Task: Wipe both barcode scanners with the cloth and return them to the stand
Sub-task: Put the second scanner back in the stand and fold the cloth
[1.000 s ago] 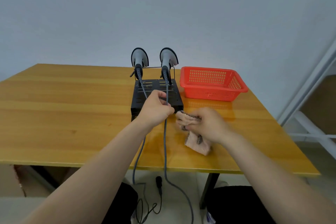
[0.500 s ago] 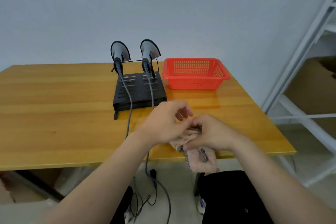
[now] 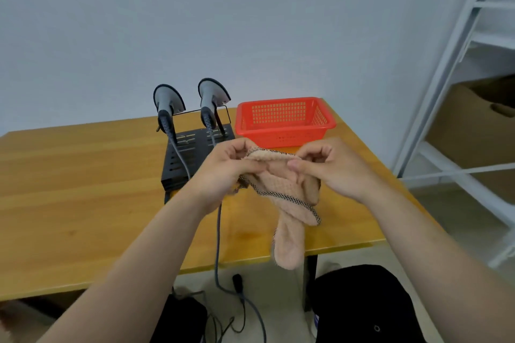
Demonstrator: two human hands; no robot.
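Observation:
Two grey barcode scanners, the left scanner (image 3: 167,104) and the right scanner (image 3: 211,97), stand upright in the black stand (image 3: 181,159) at the back of the wooden table. Their grey cables run over the stand and down past the table's front edge. A pink cloth (image 3: 281,192) with a dark checked hem hangs in the air above the table's front. My left hand (image 3: 225,172) pinches its left top edge, and my right hand (image 3: 331,167) pinches its right top edge. The cloth's lower part dangles below the table edge.
A red plastic basket (image 3: 284,131) sits right of the stand. The wooden table (image 3: 69,203) stretches left. A white metal shelf frame (image 3: 457,92) with cardboard boxes stands at the right. Cables and a plug lie on the floor (image 3: 237,284) under the table.
My left hand let go of the scanner cable and came over to the cloth. Both hands lifted the cloth off the table and now hold it spread between them.

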